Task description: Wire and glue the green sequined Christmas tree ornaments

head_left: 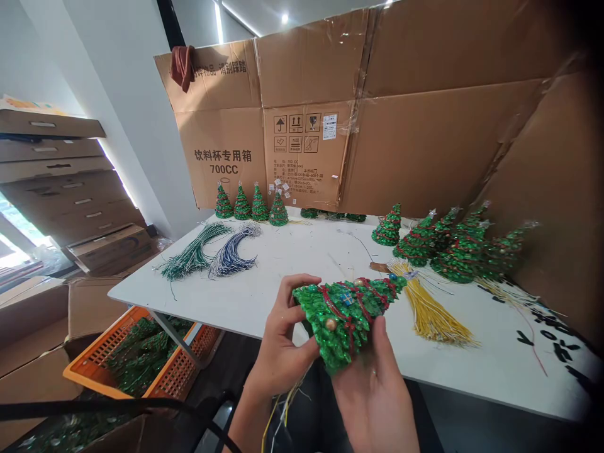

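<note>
A small green tinsel Christmas tree (346,318) lies on its side between my hands, just past the table's near edge. Red garland, gold balls and a tiny blue gift box decorate it, and its tip points right. My left hand (287,340) grips the wide base, thumb in front and fingers curled behind. Underneath, my right hand (372,384) supports the tree, its thumb pressed along the lower side near the tip. The tree hides some of the right fingers. To the right of the tip lies a bundle of yellow wires (436,311).
Green wires (193,255) and blue wires (236,251) lie on the white table (302,251). Finished trees stand at the back left (241,202) and right (460,248). Cardboard (306,82) walls the back. An orange crate (174,362) sits below left; a black cable (155,404) crosses the foreground.
</note>
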Demonstrator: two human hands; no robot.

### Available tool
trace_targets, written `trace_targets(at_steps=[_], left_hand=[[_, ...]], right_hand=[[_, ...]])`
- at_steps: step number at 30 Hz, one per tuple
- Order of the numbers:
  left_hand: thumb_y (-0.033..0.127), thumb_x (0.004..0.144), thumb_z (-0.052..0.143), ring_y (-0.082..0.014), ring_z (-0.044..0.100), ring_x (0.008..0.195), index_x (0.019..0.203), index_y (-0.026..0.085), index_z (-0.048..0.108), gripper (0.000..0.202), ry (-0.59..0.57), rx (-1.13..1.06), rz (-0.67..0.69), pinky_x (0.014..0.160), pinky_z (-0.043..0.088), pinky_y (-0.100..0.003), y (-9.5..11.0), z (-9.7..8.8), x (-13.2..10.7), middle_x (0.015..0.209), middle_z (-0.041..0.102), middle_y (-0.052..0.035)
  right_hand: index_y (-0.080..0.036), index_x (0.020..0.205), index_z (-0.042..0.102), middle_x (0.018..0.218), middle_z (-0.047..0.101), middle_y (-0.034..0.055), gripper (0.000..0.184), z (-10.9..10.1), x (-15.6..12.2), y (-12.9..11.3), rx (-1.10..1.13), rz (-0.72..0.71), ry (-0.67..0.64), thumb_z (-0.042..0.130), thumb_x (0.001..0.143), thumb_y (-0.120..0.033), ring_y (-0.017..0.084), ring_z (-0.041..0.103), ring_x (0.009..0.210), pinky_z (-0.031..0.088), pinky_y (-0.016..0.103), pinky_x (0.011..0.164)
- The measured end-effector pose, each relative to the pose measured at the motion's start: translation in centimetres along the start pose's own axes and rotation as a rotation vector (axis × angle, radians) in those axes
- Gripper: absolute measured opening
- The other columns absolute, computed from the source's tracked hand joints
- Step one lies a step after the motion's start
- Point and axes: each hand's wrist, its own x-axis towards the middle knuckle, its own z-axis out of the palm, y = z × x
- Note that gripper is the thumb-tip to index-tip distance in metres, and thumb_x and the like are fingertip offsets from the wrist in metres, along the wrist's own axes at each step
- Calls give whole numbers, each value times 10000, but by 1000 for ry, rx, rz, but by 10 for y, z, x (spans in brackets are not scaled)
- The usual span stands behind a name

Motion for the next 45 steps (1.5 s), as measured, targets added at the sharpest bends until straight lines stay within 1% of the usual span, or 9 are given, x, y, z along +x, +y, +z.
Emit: trace_targets(at_steps=[3, 7, 11, 21, 26, 32, 36, 40, 45], left_hand=[[454, 1004, 747, -279, 642, 1096, 871, 229, 833, 275, 60, 16, 20, 949, 550, -410, 1, 6, 0, 1335, 611, -123], [453, 1000, 760, -255, 623, 1077, 850, 227, 834, 281, 98, 9, 37, 932, 520, -376, 0, 10, -1, 1320, 594, -101], [447, 1005, 760, -236, 602, 1098, 888, 236, 840, 254, 96, -16, 35, 951, 502, -347, -4, 9, -2, 1329, 563, -83], [468, 1048, 690, -237, 599, 1107, 951, 233, 816, 284, 83, -3, 32, 958, 496, -349, -3, 11, -3, 1343, 544, -84], [449, 1048, 695, -230, 599, 1095, 984, 243, 815, 247, 97, -2, 31, 948, 496, -345, -4, 12, -3, 1342, 536, -75], [376, 983, 799, -232, 574, 1128, 952, 243, 809, 136, 96, 12, 12, 971, 474, -336, -4, 10, -4, 1346, 519, -61], [413, 1044, 709, -233, 577, 1117, 852, 215, 785, 286, 105, 14, 19, 955, 469, -343, -3, 11, -4, 1339, 519, -75], [463, 1045, 694, -237, 588, 1084, 755, 186, 732, 403, 119, 12, -19, 919, 469, -352, -2, 12, -3, 1328, 527, -89], [415, 986, 787, -245, 600, 1122, 735, 184, 700, 352, 106, 13, -8, 950, 484, -349, 1, 12, -2, 1313, 541, -81]], right_hand=[[-411, 1382, 749, 1564, 676, -11, 562, 1, -1, 0, 20, 4, -8, 769, 896, -692, 299, 576, 1514, 488, 548, 1256], [-396, 1424, 725, 1559, 683, -1, 548, 3, -6, -1, 55, 18, -27, 737, 945, -662, 303, 600, 1490, 511, 550, 1233], [-391, 1424, 727, 1466, 752, -8, 537, 7, -8, -2, 84, 31, 27, 780, 937, -610, 251, 624, 1461, 390, 483, 1318], [-394, 1341, 776, 1408, 784, -19, 460, 4, -3, 0, 62, 20, 15, 796, 930, -599, 183, 434, 1611, 271, 433, 1370], [-375, 1349, 778, 1458, 756, -3, 507, 4, -3, 0, 72, 78, -30, 778, 922, -647, 227, 451, 1604, 354, 463, 1340], [-372, 1348, 778, 1403, 787, 10, 460, 3, -2, 3, 89, 55, -32, 776, 949, -601, 241, 513, 1562, 422, 490, 1300], [-356, 1360, 773, 1385, 795, 26, 472, 1, -1, 5, 99, 55, -40, 773, 954, -597, 254, 577, 1504, 449, 499, 1276], [-361, 1360, 772, 1392, 791, 20, 481, 2, -1, 5, 84, 64, -32, 771, 949, -610, 251, 585, 1495, 464, 483, 1262], [-360, 1373, 764, 1394, 790, 14, 465, 4, -5, 2, 61, 34, -25, 764, 959, -571, 248, 624, 1452, 486, 467, 1241]])
